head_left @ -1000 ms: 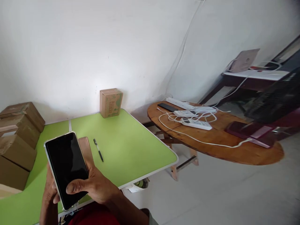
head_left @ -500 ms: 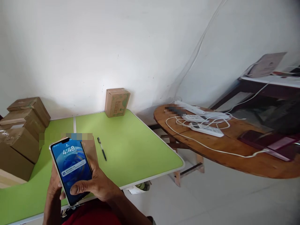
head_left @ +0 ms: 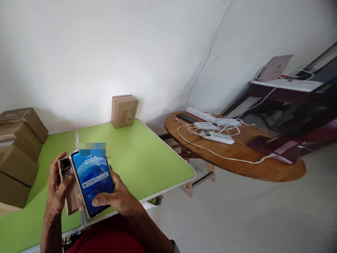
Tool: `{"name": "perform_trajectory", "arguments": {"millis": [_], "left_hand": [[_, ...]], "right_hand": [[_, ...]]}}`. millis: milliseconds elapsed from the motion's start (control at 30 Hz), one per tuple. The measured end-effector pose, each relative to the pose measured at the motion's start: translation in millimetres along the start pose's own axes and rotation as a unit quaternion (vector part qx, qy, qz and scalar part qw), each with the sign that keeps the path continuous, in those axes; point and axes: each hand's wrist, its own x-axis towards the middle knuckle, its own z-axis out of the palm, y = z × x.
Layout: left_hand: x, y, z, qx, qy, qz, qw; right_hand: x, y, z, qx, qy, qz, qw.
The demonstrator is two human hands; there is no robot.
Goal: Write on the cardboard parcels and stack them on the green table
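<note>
Holding a phone [head_left: 92, 191] in the right hand [head_left: 123, 196], with a green tabletop [head_left: 150, 161] underneath. Tilting the lit screen [head_left: 91, 172] upward, probably so as to be readable from above; showing 4:48 and one notification bar (with the top end lost behind pixelation). Laying the thumb across the lower right of the phone, presumably to steady it while leaving most of the display uncovered. Wrapping the other fingers behind the phone from its right edge, closed on it as far as visible; impossible to tell how each one lies underneath.

Gripping in the left hand [head_left: 56, 193], just left of the phone, a flat pinkish-brown item [head_left: 71, 195] (wallet, case or second phone, hard to say). Pressing the thumb against its face, with fingers curled around the far side and only its thickness between; likely angled this way to stay clear of the phone's screen. Cannot tell whether touching the phone along that edge.

Seeing, beyond the phone, a small printed carton [head_left: 125, 111] set by the wall [head_left: 79, 52], perhaps to be out of the way; left of the phone, bunched cartons [head_left: 26, 140]. Well right of the phone, noting power strips [head_left: 217, 137] and looped white cables [head_left: 252, 162] on a wooden tabletop [head_left: 263, 172], likely gathered for charging.
</note>
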Motion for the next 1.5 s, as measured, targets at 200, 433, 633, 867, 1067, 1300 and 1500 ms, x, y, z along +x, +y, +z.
{"name": "perform_trajectory", "arguments": {"millis": [200,433,633,867,1067,1300,1500], "left_hand": [[7,-7,-6.0,-0.027,0.016,-0.012,0.999],[12,-5,-4.2,-0.031,0.022,-0.003,0.999],[12,-6,-4.2,-0.008,0.016,0.017,1.000],[11,-3,-4.5,-0.004,0.014,0.019,1.000],[8,1,-6.0,-0.016,0.006,-0.018,1.000],[-1,-10,-12.6,-0.042,0.011,-0.015,0.999],[-9,-17,-20.9,-0.040,0.017,-0.004,0.999]], "right_hand": [[-7,-15,-60,-0.042,0.143,-0.079,0.986],[17,-4,-165,-0.219,0.371,-0.062,0.900],[42,13,-201,-0.302,0.390,0.002,0.870],[50,13,-206,-0.470,0.397,0.078,0.785],[43,16,-190,-0.589,0.379,0.127,0.702],[40,17,-174,-0.629,0.379,0.141,0.664],[33,28,-148,-0.589,0.374,0.084,0.712]]}}
